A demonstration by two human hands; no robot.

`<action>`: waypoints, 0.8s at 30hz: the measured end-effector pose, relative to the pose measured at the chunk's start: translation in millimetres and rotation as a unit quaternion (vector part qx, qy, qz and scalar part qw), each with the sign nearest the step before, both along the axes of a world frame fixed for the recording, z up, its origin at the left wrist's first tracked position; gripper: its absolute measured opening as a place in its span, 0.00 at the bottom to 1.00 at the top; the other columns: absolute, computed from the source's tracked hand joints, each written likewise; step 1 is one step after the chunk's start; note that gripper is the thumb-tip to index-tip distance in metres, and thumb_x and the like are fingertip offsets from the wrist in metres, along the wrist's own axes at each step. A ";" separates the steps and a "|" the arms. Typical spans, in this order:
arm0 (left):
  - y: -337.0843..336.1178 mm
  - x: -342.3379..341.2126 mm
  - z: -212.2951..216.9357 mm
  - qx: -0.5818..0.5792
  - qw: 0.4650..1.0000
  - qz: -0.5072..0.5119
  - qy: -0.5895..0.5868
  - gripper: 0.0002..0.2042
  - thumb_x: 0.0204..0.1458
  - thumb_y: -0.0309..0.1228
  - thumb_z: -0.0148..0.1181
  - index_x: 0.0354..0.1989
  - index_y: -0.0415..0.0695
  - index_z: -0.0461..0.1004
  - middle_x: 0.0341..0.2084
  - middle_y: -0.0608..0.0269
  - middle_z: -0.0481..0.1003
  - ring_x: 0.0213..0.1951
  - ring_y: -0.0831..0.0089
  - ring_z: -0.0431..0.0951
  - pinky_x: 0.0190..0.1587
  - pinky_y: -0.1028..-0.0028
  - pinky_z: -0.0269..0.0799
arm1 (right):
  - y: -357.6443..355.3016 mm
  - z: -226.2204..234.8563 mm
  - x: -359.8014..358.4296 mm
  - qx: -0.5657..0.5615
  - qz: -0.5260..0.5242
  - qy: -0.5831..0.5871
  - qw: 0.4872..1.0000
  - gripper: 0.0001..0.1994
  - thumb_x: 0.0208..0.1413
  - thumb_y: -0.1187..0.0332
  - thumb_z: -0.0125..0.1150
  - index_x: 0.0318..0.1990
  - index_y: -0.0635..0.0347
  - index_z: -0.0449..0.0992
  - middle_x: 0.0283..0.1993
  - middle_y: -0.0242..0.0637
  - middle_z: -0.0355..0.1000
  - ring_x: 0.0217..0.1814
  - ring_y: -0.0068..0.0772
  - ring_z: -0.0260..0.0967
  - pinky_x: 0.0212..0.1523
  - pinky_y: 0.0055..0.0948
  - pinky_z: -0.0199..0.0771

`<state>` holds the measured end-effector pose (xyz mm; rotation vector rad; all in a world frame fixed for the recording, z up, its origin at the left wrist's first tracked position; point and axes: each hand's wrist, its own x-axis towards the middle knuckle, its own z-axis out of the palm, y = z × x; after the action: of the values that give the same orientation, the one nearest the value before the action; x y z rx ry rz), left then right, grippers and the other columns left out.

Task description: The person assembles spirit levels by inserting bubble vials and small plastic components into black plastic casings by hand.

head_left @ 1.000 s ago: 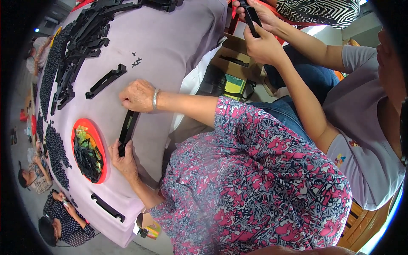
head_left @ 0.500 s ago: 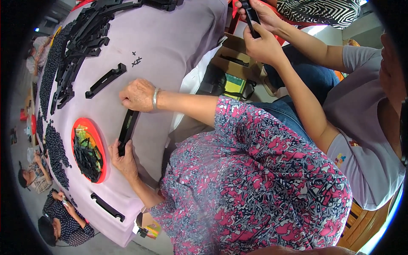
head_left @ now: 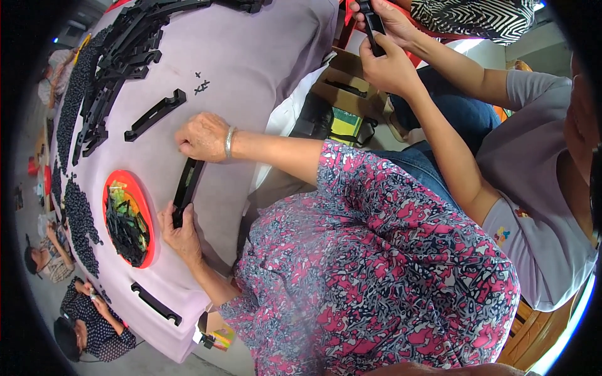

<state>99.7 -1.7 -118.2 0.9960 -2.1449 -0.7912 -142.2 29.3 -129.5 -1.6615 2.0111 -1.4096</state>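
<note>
A long black plastic bar (head_left: 187, 182) with a channel along it lies at a slant on the cloth-covered table. My left hand (head_left: 180, 230) grips its lower end, thumb on one side and fingers on the other. My right hand (head_left: 204, 138), with a silver bracelet on the wrist, is curled closed over the bar's upper end. Whatever its fingers hold is hidden beneath the hand. Beside the bar stands an oval red-rimmed tray (head_left: 149, 235) full of thin black strips (head_left: 127, 232). A similar black bar (head_left: 155, 115) rests beyond my right hand.
Another bar (head_left: 155, 303) lies near the table's lower edge. Black bars are heaped (head_left: 116, 72) at the upper left, beside many small black pieces (head_left: 78, 216). A few tiny black bits (head_left: 201, 86) lie on the cloth. A co-worker's hands (head_left: 389, 59) hold a black part at right.
The view has shifted very slightly. Both my hands keep their places on the bar, with little visible movement.
</note>
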 end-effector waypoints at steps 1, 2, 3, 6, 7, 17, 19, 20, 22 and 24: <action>-0.9 1.0 -1.1 0.000 1.000 0.001 0.000 0.16 0.45 0.21 0.69 0.44 0.33 0.76 0.33 0.61 0.69 0.36 0.70 0.71 0.40 0.73 0.70 | -0.1 0.2 0.2 0.000 0.001 0.000 1.000 0.06 0.46 0.65 0.58 0.26 0.55 0.78 0.26 0.44 0.75 0.34 0.50 0.74 0.38 0.48 0.74; -1.8 2.0 -2.5 -0.010 1.000 -0.004 -0.001 0.16 0.45 0.21 0.70 0.43 0.33 0.76 0.33 0.61 0.69 0.36 0.70 0.71 0.40 0.73 0.70 | 0.1 0.3 0.3 0.005 -0.001 -0.002 1.000 0.06 0.46 0.65 0.58 0.26 0.55 0.78 0.26 0.44 0.75 0.34 0.50 0.74 0.38 0.48 0.73; -1.6 1.7 -2.1 -0.020 1.000 -0.009 -0.002 0.16 0.45 0.21 0.70 0.43 0.33 0.76 0.33 0.61 0.69 0.36 0.69 0.71 0.40 0.73 0.70 | 0.0 0.6 0.1 0.010 -0.002 -0.005 1.000 0.06 0.46 0.65 0.58 0.26 0.55 0.78 0.26 0.44 0.75 0.34 0.50 0.74 0.38 0.48 0.73; 0.7 -0.7 1.0 -0.026 1.000 -0.008 -0.003 0.16 0.45 0.21 0.70 0.43 0.33 0.76 0.33 0.61 0.69 0.36 0.69 0.71 0.40 0.73 0.69 | -1.4 -1.8 -1.4 0.004 0.002 -0.002 1.000 0.06 0.46 0.65 0.58 0.26 0.55 0.78 0.26 0.44 0.75 0.34 0.50 0.74 0.38 0.48 0.73; 1.3 -1.9 2.4 -0.025 1.000 -0.008 -0.002 0.16 0.45 0.21 0.70 0.43 0.33 0.76 0.33 0.61 0.69 0.36 0.69 0.71 0.40 0.73 0.69 | -1.1 -1.9 -2.0 0.005 0.002 -0.001 1.000 0.06 0.46 0.65 0.58 0.26 0.55 0.78 0.26 0.44 0.75 0.34 0.50 0.74 0.38 0.48 0.73; -2.1 2.5 2.0 0.003 1.000 0.003 0.007 0.16 0.44 0.21 0.70 0.43 0.33 0.76 0.33 0.62 0.69 0.37 0.69 0.71 0.41 0.73 0.69 | -2.7 2.7 3.1 0.005 -0.008 -0.007 1.000 0.07 0.45 0.65 0.58 0.27 0.53 0.80 0.26 0.46 0.76 0.31 0.54 0.75 0.36 0.49 0.75; -3.9 4.7 -1.4 -0.006 1.000 0.004 0.005 0.16 0.44 0.21 0.70 0.43 0.33 0.77 0.33 0.62 0.69 0.37 0.69 0.72 0.42 0.73 0.69 | -2.8 1.3 4.6 0.004 -0.007 -0.001 1.000 0.07 0.45 0.65 0.58 0.27 0.53 0.80 0.26 0.46 0.76 0.31 0.54 0.75 0.36 0.49 0.75; -5.0 9.1 -5.7 0.015 1.000 0.009 0.022 0.16 0.43 0.21 0.70 0.42 0.32 0.77 0.33 0.61 0.70 0.37 0.69 0.72 0.42 0.73 0.69 | -4.5 -1.0 7.9 -0.006 -0.006 -0.004 1.000 0.06 0.45 0.65 0.57 0.26 0.53 0.80 0.26 0.46 0.75 0.31 0.54 0.75 0.35 0.49 0.75; -3.8 16.9 -5.2 0.034 0.998 0.031 0.035 0.16 0.43 0.21 0.70 0.42 0.32 0.77 0.32 0.60 0.70 0.37 0.68 0.73 0.43 0.72 0.69 | -7.5 -4.2 14.0 -0.018 0.013 -0.013 1.000 0.06 0.45 0.65 0.57 0.26 0.52 0.79 0.26 0.46 0.75 0.31 0.54 0.74 0.35 0.49 0.74; -1.5 12.1 -2.8 -0.028 0.999 0.020 -0.023 0.16 0.43 0.23 0.70 0.42 0.33 0.78 0.31 0.59 0.71 0.36 0.66 0.73 0.42 0.70 0.69 | -8.3 -10.7 9.6 0.029 0.025 0.011 0.999 0.06 0.46 0.64 0.57 0.27 0.50 0.80 0.27 0.47 0.76 0.31 0.54 0.75 0.35 0.49 0.75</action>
<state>111.8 -3.2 -121.0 1.0351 -2.1664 -0.6921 -132.6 21.0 -140.2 -1.6983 1.9883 -1.3089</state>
